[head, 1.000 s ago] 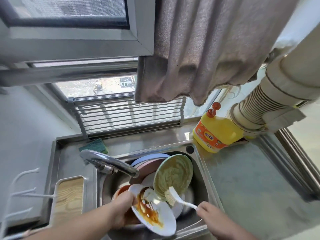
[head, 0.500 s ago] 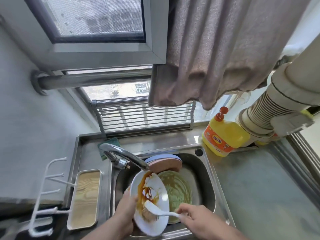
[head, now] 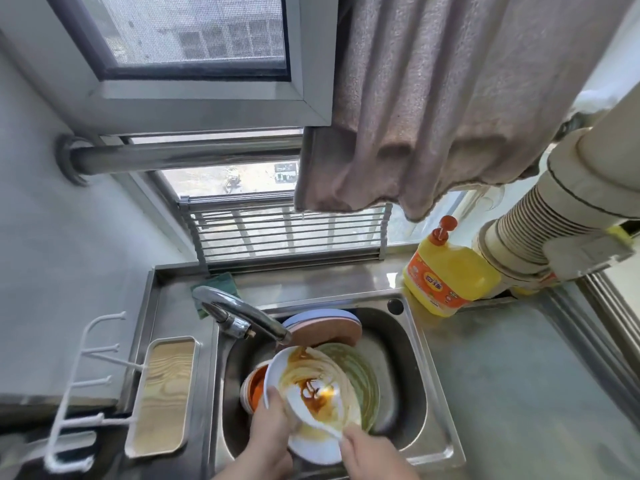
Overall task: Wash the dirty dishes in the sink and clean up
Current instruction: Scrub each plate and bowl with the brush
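Over the steel sink (head: 420,344) my left hand (head: 272,427) grips the left rim of a white plate (head: 311,448) smeared with orange-brown sauce, tilted toward me. My right hand (head: 372,453) holds the handle of a white dish brush (head: 311,408), whose head lies on the plate's face. Behind the plate a green plate (head: 360,372) streaked with residue lies in the basin. An orange-stained bowl (head: 256,386) sits to the left, and blue and pink plates (head: 325,323) lean at the back under the faucet (head: 235,310).
A yellow detergent bottle (head: 450,275) stands on the counter at the back right, beside a ribbed duct (head: 530,233). A green sponge (head: 216,284) lies behind the faucet. A wooden-bottomed tray (head: 162,393) and white hook rack (head: 86,382) sit left. A towel (head: 450,98) hangs above.
The brush has swept across the white plate, spreading the sauce into a thin smear. The plate now covers more of the green plate, and my view has risen slightly.
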`<state>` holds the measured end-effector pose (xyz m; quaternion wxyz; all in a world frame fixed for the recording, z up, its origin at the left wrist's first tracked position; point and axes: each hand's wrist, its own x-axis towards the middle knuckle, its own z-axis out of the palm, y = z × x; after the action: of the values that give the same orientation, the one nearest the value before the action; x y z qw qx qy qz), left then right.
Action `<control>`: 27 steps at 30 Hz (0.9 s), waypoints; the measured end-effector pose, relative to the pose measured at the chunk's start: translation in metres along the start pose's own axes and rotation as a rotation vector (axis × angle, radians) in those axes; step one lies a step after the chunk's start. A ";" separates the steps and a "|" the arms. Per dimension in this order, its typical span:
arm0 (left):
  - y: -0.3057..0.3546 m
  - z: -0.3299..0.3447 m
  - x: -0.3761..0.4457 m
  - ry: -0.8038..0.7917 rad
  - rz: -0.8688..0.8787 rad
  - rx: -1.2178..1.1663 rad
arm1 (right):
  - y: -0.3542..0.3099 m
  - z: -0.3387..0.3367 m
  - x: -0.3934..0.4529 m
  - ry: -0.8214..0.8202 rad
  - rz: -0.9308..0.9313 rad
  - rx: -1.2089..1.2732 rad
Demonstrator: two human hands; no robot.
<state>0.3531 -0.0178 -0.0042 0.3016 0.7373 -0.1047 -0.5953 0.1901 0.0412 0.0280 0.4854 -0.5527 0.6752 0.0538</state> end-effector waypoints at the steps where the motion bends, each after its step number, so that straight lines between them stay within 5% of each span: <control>1: -0.004 0.003 -0.001 -0.020 -0.034 -0.033 | -0.002 -0.004 0.012 0.043 0.039 0.017; 6: 0.002 0.011 0.008 -0.014 -0.111 -0.143 | 0.038 -0.032 0.026 0.069 0.253 -0.087; 12: -0.003 0.015 0.013 -0.037 -0.127 -0.148 | 0.005 -0.018 0.018 -0.021 0.079 -0.109; 16: 0.002 0.010 0.024 -0.023 -0.111 -0.125 | 0.045 -0.040 0.027 0.033 0.223 -0.185; 19: -0.002 0.007 0.030 -0.027 -0.075 -0.062 | 0.030 -0.008 0.021 -0.198 0.208 -0.258; 24: -0.004 0.017 0.023 -0.103 -0.158 -0.082 | 0.042 -0.045 0.030 0.068 0.145 -0.158; 27: 0.006 0.012 0.027 -0.102 -0.150 -0.096 | 0.060 -0.033 0.007 0.062 0.128 -0.277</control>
<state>0.3503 -0.0403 -0.0241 0.2856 0.6965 -0.0356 -0.6573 0.1232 0.0390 0.0127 0.3790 -0.5716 0.7099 0.1602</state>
